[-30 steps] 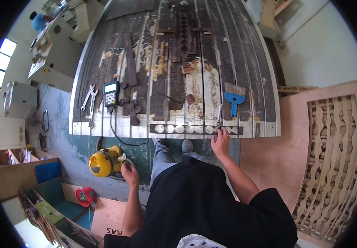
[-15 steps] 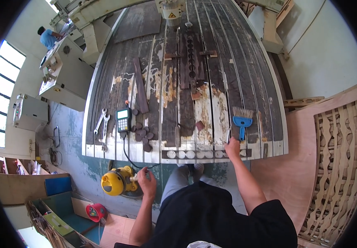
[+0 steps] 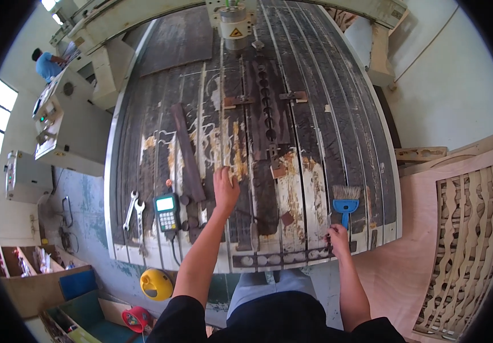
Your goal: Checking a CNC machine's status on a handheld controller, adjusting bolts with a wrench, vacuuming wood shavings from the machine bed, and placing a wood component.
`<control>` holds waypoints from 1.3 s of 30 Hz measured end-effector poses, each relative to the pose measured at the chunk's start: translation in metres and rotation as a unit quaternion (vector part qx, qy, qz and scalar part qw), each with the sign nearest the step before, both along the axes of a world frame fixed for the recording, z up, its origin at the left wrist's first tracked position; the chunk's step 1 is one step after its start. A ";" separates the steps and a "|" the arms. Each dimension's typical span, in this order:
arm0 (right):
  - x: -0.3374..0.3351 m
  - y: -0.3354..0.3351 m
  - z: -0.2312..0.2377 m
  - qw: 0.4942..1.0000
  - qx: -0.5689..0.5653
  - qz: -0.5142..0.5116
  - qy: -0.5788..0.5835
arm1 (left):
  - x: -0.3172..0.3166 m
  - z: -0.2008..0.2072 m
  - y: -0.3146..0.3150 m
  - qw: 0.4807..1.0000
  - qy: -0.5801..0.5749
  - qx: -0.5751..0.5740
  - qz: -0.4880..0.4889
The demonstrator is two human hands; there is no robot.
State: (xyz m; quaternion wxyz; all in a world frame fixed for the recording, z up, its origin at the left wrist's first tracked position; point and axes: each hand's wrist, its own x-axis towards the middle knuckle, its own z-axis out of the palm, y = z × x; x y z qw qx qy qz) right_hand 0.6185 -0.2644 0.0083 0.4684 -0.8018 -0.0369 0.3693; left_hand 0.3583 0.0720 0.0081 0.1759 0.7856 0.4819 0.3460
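My left hand [image 3: 225, 190] reaches out above the machine bed with its fingers stretched, holding nothing, just right of a long dark wood strip [image 3: 186, 151]. Near the front edge, my right hand [image 3: 339, 239] has its fingers pinched together; what is between them is too small to make out. Right above it lies a blue brush [image 3: 346, 204]. A dark strip with round holes [image 3: 278, 259] runs along the front edge beside that hand. Farther up, a dark wood piece with a row of holes [image 3: 256, 111] sits between clamps [image 3: 293, 96]. A small reddish-brown square [image 3: 287, 218] lies between my hands.
A handheld controller [image 3: 167, 220] and two wrenches [image 3: 139, 214] lie at the left, near dark round discs [image 3: 185, 200]. A spindle [image 3: 234, 34] hangs over the far bed. A yellow machine [image 3: 156, 284] stands on the floor. A person in blue [image 3: 47, 66] is far left.
My left hand has moved from beside the yellow machine up over the bed. My right hand stays near the brush, its fingers still closed. The view has shifted.
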 end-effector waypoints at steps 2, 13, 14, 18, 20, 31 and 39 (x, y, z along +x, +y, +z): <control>0.012 0.007 0.002 0.992 -0.080 0.091 -0.031 | 0.011 -0.024 0.030 1.000 0.015 -0.025 -0.001; 0.064 0.114 0.082 0.977 0.011 0.190 0.100 | 0.019 -0.048 0.055 0.961 0.250 -0.084 0.084; 0.066 0.132 0.067 0.958 0.120 0.151 0.214 | 0.021 -0.048 0.055 0.960 0.251 -0.085 0.088; 0.071 0.243 0.051 0.902 0.222 0.145 0.340 | 0.021 -0.045 0.052 0.958 0.255 -0.101 0.087; 0.074 0.288 0.035 0.938 0.194 0.232 0.169 | 0.024 -0.042 0.056 0.960 0.248 -0.092 0.086; 0.053 0.256 -0.001 0.928 0.018 0.372 -0.011 | 0.023 -0.044 0.059 0.960 0.249 -0.090 0.096; -0.024 0.231 0.000 0.950 0.078 0.230 0.196 | 0.023 -0.045 0.056 0.958 0.255 -0.090 0.099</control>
